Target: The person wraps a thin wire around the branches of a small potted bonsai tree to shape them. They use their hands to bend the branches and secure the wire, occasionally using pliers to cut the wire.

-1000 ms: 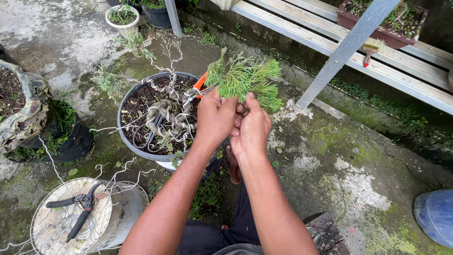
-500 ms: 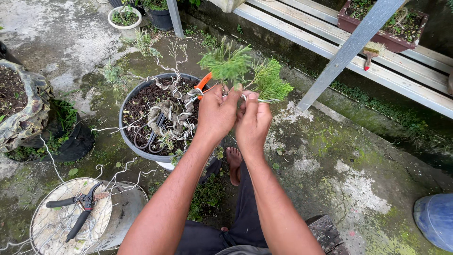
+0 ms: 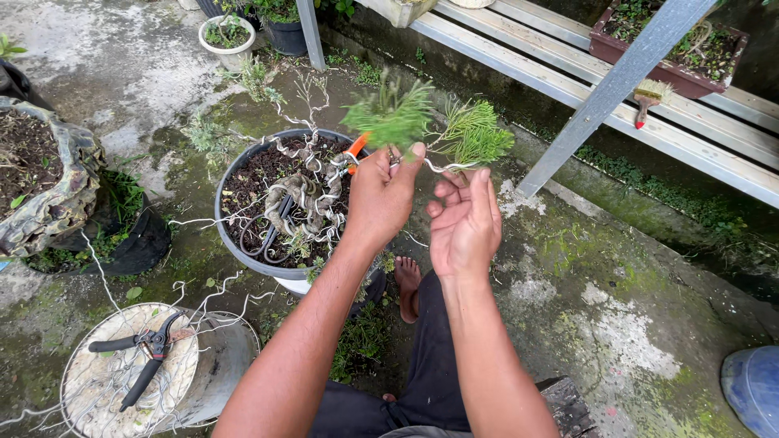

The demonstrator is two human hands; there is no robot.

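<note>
While foliage hides the blades, left hand [image 3: 381,195] pinching orange-handled cutters [image 3: 355,150]; right hand [image 3: 464,223] spread beside wired branch [image 3: 442,166].

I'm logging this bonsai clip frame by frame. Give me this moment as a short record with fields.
setting: mossy concrete yard with potted plants
left hand: pinching a wired branch beside a green foliage tuft, an orange-handled tool under it
right hand: open, palm toward the camera, fingers just below a second foliage tuft
plant: wired twisted trunk in a round dark pot
nearby: black-handled pruners on a round stand; brush on a bench
</note>
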